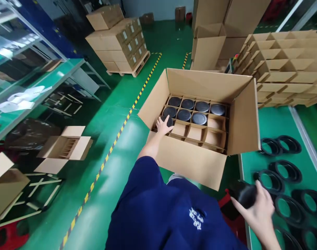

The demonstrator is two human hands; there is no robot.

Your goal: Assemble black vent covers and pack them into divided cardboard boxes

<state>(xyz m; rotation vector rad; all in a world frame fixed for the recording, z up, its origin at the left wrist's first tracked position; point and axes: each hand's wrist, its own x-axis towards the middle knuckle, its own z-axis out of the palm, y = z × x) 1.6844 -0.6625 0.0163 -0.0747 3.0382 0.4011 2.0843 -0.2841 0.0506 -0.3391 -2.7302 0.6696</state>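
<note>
My left hand (163, 126) grips a black part (170, 121) at the near-left corner of the box (244, 119); open flaps (192, 165) presumably ease access, and the divider (204, 134) likely keeps parts (199, 118) apart. My right hand (262, 210) pinches a second part (247, 196) near rings (295, 173) on the table (269, 121).

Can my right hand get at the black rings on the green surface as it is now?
Reach looks likely, grasping less so: the right hand is right by the black rings, with nothing visibly blocking, but its fingers hold a dark part.
</note>
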